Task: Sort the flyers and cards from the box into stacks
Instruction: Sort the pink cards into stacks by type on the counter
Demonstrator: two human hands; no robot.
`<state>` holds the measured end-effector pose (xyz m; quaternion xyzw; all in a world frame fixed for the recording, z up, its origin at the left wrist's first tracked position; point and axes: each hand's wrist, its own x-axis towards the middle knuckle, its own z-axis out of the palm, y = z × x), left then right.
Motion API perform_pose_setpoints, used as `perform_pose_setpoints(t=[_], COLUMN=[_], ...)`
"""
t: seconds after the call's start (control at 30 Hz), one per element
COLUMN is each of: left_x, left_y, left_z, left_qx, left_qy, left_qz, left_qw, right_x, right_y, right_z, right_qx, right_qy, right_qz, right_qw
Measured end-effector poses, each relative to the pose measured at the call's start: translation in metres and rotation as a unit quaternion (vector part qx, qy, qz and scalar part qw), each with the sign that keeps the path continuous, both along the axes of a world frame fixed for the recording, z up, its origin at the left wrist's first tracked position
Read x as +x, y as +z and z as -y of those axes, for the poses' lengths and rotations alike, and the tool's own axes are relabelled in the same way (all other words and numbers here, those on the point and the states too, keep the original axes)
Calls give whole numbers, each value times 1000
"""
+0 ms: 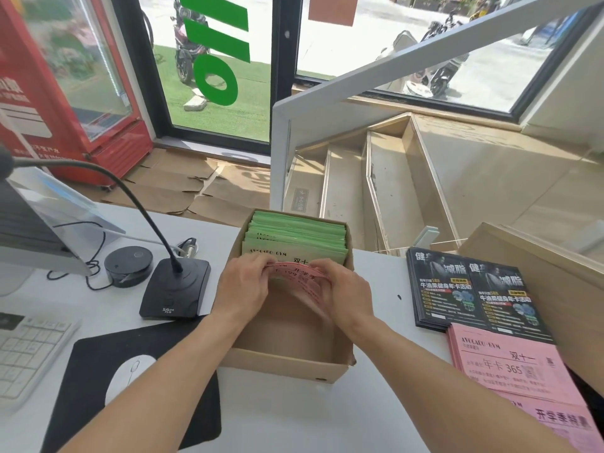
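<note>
From the head camera, an open cardboard box (287, 361) sits on the white tabletop (294, 420), its far end packed with upright green flyers (295, 238). In front of them both hands work a small bundle of pink flyers (294, 276) inside the box. The left hand (242, 289) has its grip pinching the bundle's left edge, and the right hand (343, 289) curls its fingers over the right edge, so both are grasping the pink sheets. The paper looks thin, light and floppy; it already bows between the hands. It would likely slide apart or crease if held by one corner, so taking it by both short edges with the stack squared seems safest. To the right lie dark cards (470, 292) in two piles and, nearer, stacks of pink flyers (513, 364).
</note>
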<state>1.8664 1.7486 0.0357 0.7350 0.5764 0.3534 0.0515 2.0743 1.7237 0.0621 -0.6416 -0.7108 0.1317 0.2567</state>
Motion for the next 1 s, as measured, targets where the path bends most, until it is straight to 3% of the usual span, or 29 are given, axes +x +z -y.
perform_pose_setpoints(t=[0.13,0.23,0.33,0.4,0.53,0.67,0.77,0.87,1.0], left_x=[-4,4,28,48,84,97,97,104,130], left_y=[26,56,82,84,48,5,-16,-21,-4], left_z=[14,37,70,91,139,183,210,234,249], left_qx=[76,134,155,134,80,12,-98,-235,-274], left_qy=[-27,-93,-163,-199,-255,-252,-191,-102,44], left_qz=[89,171,180,165,147,160,155,238,296], left_qw=[993,972,958,957,952,954,964,937,914], right_x=[7,22,59,90,136,158,164,168,179], right_y=[28,77,101,98,73,37,8,-13,-7], right_z=[12,32,65,89,142,189,211,223,234], right_qx=[66,131,130,75,-33,-119,-191,-203,-167], right_qy=[-23,26,31,10,-44,-68,-46,-44,-69], right_qz=[-270,-351,-329,-302,-296,-286,-236,-210,-260], right_qw=[960,927,935,950,954,949,952,955,949])
